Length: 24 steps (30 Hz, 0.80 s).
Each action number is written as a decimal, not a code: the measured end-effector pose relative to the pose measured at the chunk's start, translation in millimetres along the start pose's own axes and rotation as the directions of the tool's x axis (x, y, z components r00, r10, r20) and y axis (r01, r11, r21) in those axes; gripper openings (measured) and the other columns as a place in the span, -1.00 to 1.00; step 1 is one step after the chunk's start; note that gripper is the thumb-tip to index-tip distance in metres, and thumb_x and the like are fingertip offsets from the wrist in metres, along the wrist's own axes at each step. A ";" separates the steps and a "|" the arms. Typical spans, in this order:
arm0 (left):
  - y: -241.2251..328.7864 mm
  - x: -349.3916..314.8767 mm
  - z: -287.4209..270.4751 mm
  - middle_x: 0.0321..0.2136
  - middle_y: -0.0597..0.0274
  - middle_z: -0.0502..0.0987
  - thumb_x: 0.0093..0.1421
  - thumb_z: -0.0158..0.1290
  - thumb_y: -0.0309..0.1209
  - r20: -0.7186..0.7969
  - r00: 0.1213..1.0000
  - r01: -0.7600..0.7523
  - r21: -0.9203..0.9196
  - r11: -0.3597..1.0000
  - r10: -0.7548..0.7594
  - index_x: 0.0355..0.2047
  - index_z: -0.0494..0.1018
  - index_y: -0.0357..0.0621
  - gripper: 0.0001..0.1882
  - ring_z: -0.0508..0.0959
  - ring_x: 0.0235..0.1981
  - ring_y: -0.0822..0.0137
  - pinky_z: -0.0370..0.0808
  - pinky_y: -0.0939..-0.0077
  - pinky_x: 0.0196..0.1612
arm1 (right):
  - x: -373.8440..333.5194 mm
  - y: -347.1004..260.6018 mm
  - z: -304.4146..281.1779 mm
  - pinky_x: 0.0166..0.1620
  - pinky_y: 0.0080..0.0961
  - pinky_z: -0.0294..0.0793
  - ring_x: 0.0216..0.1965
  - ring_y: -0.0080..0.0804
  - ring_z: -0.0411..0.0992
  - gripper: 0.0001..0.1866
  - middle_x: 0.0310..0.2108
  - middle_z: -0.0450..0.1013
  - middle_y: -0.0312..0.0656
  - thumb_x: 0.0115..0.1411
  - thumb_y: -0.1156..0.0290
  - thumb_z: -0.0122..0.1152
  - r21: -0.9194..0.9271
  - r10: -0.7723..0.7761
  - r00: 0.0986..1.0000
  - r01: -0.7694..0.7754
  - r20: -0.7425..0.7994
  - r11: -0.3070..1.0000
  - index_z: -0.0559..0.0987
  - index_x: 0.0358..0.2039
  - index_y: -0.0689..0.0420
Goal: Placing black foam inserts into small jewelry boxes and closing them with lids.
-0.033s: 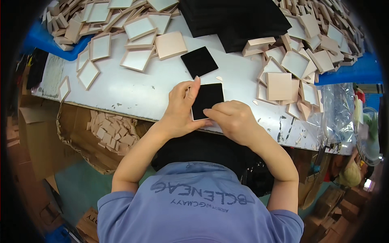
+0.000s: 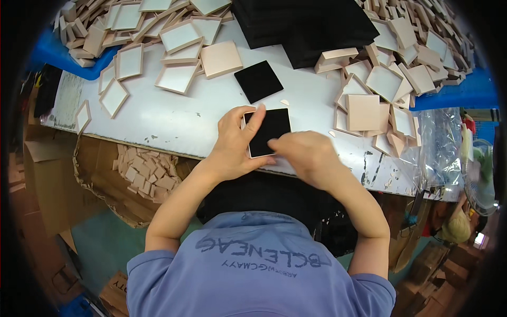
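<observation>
Held in my left hand (image 2: 237,138) is a shallow square box tray (image 2: 262,156) with pale edges. My left thumb lies over its left side and the fingers reach under it. A black foam-like pad (image 2: 274,124) fills the tray's inside. My right hand (image 2: 309,153), slightly blurred, is curled over the lower right edge, a fingertip touching the pad. Whatever is inside those curled fingers is hidden. Just beyond the tray, a second black square pad (image 2: 259,82) lies flat on the table.
Pale pink box parts (image 2: 182,37) are heaped at the back left, with more (image 2: 388,84) on the right. Stacked black sheets (image 2: 311,26) stand at the back. Blue bins (image 2: 449,90) flank the table (image 2: 179,119). Below its left edge, an open carton (image 2: 100,169) holds small pale pieces.
My right hand has shifted a little to the right and is more blurred, its fingertip drawn slightly along the pad. My left hand and the tray hold almost the same place.
</observation>
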<state>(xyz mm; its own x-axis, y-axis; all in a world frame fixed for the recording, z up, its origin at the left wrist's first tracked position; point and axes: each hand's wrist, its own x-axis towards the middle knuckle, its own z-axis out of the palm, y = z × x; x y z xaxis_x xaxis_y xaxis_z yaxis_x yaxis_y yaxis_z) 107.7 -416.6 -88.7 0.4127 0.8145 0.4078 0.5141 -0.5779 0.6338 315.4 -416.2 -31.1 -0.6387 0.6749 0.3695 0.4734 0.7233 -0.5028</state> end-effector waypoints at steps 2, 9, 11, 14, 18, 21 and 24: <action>6.1 -1.5 -7.9 0.01 -0.05 0.22 -0.23 0.33 -0.05 0.018 1.000 -0.013 0.071 0.997 0.011 0.16 0.24 -0.12 -0.06 0.24 0.03 0.01 0.12 0.13 0.07 | -13.8 18.5 -19.4 -0.15 -0.33 0.43 -0.23 -0.16 0.46 -0.62 -0.24 0.51 -0.13 -0.09 0.41 0.35 -0.185 0.089 0.981 -0.121 -0.172 0.975 0.54 -0.19 0.17; 9.6 3.1 -10.9 0.07 -0.11 0.21 -0.15 0.27 -0.02 0.025 0.998 -0.069 0.156 0.985 0.065 0.10 0.29 -0.19 -0.16 0.23 0.08 -0.02 0.11 0.16 0.10 | -60.2 77.2 -52.1 0.14 0.03 0.08 0.12 0.23 0.11 0.03 0.17 0.06 0.19 -0.23 0.08 0.45 -0.572 0.479 0.760 -0.647 -0.439 0.503 0.13 0.23 0.09; 6.0 3.0 -8.6 0.08 -0.11 0.21 -0.11 0.24 0.00 0.039 0.998 -0.064 0.161 0.985 0.059 0.08 0.32 -0.21 -0.19 0.23 0.09 -0.01 0.10 0.20 0.13 | -59.8 83.2 -39.9 0.14 0.02 0.08 0.14 0.21 0.10 -0.01 0.17 0.07 0.18 -0.20 0.12 0.42 -0.584 0.453 0.760 -0.648 -0.465 0.488 0.13 0.22 0.10; 3.5 1.4 -7.5 0.09 -0.14 0.23 -0.12 0.27 -0.06 -0.017 0.992 -0.119 0.155 0.981 0.123 0.02 0.33 -0.24 -0.24 0.27 0.08 -0.03 0.19 0.22 0.08 | -60.4 91.7 -35.9 0.16 -0.03 0.09 0.15 0.14 0.12 -0.07 0.16 0.10 0.15 -0.17 0.24 0.38 -0.538 0.374 0.755 -0.649 -0.538 0.537 0.14 0.21 0.14; -0.5 -2.4 -9.7 0.10 -0.18 0.22 -0.17 0.35 -0.17 -0.061 0.991 -0.117 0.086 0.989 0.122 0.02 0.26 -0.25 -0.21 0.30 0.07 -0.08 0.26 0.19 0.07 | -46.8 72.1 -40.0 0.17 -0.16 0.16 0.14 0.00 0.17 -0.09 0.15 0.15 0.11 -0.21 0.38 0.38 -0.263 0.181 0.762 -0.421 -0.622 0.868 0.15 0.18 0.20; -5.5 -2.4 -10.2 0.15 -0.23 0.14 -0.19 0.38 -0.19 -0.083 0.988 -0.133 -0.019 0.991 0.131 0.11 0.10 -0.22 -0.06 0.29 0.10 -0.11 0.26 0.15 0.11 | -14.2 33.3 -36.4 0.14 -0.22 0.24 0.14 0.01 0.21 -0.14 0.17 0.15 0.11 -0.24 0.42 0.40 0.077 0.165 0.954 -0.150 -0.252 0.986 0.22 0.12 0.21; -14.4 -0.8 -5.6 0.20 -0.28 0.02 -0.20 0.39 -0.20 -0.110 0.980 -0.182 -0.170 0.968 0.165 0.21 -0.13 -0.18 0.12 0.29 0.12 -0.12 0.27 0.13 0.13 | 21.3 38.1 -21.4 0.13 -0.21 0.25 0.14 0.05 0.22 -0.23 0.17 0.17 0.13 -0.24 0.36 0.40 0.246 0.092 0.996 -0.092 0.012 0.965 0.31 0.06 0.18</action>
<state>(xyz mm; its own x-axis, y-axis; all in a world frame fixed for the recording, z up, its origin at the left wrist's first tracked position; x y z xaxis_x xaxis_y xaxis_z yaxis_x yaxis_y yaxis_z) 95.7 -408.6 -94.4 0.4071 0.7084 0.5765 0.2950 -0.6994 0.6511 332.9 -371.1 -25.6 -0.6001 0.7365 0.3120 0.3661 0.5997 -0.7115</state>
